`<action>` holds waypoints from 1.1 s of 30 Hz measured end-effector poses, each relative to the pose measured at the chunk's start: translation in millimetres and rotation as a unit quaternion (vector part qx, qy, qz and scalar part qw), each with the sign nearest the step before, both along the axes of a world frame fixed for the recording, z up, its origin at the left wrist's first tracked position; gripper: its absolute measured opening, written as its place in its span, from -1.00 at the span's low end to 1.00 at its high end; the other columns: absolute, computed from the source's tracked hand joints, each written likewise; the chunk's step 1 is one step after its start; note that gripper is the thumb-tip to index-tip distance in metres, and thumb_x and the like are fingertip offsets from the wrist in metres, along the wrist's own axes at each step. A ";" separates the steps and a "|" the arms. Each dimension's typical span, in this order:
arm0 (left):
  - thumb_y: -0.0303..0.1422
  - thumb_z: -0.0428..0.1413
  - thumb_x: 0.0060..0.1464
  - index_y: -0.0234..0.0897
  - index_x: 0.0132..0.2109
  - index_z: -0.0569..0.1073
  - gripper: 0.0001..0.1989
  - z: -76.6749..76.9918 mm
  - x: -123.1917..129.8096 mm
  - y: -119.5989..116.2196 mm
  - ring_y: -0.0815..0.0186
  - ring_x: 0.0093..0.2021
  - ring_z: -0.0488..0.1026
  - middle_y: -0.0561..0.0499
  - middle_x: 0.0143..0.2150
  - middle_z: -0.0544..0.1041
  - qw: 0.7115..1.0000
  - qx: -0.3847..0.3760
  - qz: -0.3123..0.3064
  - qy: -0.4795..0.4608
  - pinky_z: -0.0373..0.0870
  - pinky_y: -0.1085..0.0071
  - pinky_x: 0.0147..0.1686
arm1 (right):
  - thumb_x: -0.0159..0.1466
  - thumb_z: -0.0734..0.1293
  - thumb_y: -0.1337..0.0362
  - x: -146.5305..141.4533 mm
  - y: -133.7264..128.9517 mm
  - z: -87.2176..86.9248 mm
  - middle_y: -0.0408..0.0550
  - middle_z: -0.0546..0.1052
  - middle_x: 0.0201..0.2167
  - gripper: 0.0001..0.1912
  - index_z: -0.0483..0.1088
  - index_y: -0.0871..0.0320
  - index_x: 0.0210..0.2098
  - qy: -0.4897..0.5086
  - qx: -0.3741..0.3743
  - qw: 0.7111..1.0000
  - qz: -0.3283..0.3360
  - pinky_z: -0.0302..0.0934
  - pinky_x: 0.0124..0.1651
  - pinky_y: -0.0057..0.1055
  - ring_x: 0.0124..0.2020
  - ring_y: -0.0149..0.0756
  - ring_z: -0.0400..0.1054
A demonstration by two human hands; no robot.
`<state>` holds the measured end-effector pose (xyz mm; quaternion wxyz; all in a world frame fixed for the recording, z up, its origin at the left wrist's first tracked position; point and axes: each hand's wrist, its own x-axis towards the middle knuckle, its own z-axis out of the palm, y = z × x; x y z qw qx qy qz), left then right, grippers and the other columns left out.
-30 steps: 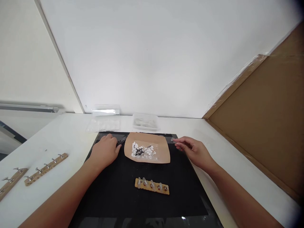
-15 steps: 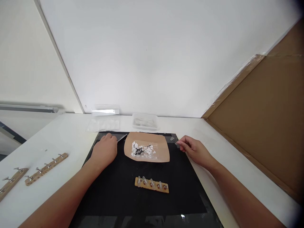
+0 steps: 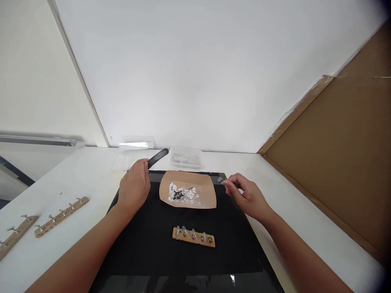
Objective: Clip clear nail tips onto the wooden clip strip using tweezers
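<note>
My left hand (image 3: pixel 134 185) is closed around one end of a dark, curved nail file (image 3: pixel 158 158), whose free end points up and right above the mat's far edge. Thumb and fingers of my right hand (image 3: pixel 244 195) pinch a small clear piece that looks like a nail tip (image 3: pixel 223 183). Between my hands lies a tan paper sheet (image 3: pixel 209 189) bearing a heap of white and black bits (image 3: pixel 183 193). Closer to me, a short wooden strip (image 3: pixel 194 237) carries several small stands, most topped with clear nail tips (image 3: pixel 185 231).
A black mat (image 3: pixel 183 260) covers the middle of the white table. Behind it are a clear plastic box (image 3: pixel 185 158) and a clear tray (image 3: pixel 122 160). Wooden strips with metal stands (image 3: pixel 62 213) lie at left. A cardboard panel (image 3: pixel 330 162) rises at right.
My left hand has lifted the nail file off the mat's far edge and turned it upward. My right hand, still pinching the small clear piece, has shifted slightly left.
</note>
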<state>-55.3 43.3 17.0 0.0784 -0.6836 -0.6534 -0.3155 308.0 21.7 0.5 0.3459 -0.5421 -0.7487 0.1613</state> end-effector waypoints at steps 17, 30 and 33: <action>-0.33 -0.17 0.52 -0.18 0.27 0.41 -0.64 -14.7 24.8 -21.7 0.24 -0.09 0.60 -0.08 -0.05 0.62 0.973 0.053 -0.220 0.046 0.50 0.36 -0.14 | 0.54 0.13 0.12 -117.5 5.2 20.1 -0.06 0.59 -0.35 -0.77 0.31 0.00 -0.22 -0.026 0.126 0.991 0.047 0.33 -0.27 -0.24 -0.37 -0.17 0.49; -0.20 -0.02 0.46 -0.18 -0.06 0.53 -0.74 -4.1 32.0 -29.2 0.26 -0.28 0.58 0.05 -0.28 0.61 0.941 -0.086 -0.291 -0.152 0.39 0.35 -0.21 | 0.55 0.16 0.17 -121.0 1.3 2.6 0.00 0.62 -0.26 -0.82 0.37 0.03 -0.10 -0.033 0.156 0.987 0.013 0.38 -0.18 -0.20 -0.27 -0.12 0.55; -0.17 -0.01 0.45 -0.18 -0.08 0.55 -0.71 0.0 32.1 -29.9 0.35 -0.43 0.54 0.10 -0.34 0.62 0.917 -0.140 -0.302 -0.218 0.40 0.39 -0.25 | 0.53 0.21 0.23 -118.9 2.3 0.6 -0.05 0.64 -0.27 -0.87 0.39 0.05 -0.10 -0.013 0.169 0.985 0.016 0.38 -0.21 -0.26 -0.25 -0.15 0.57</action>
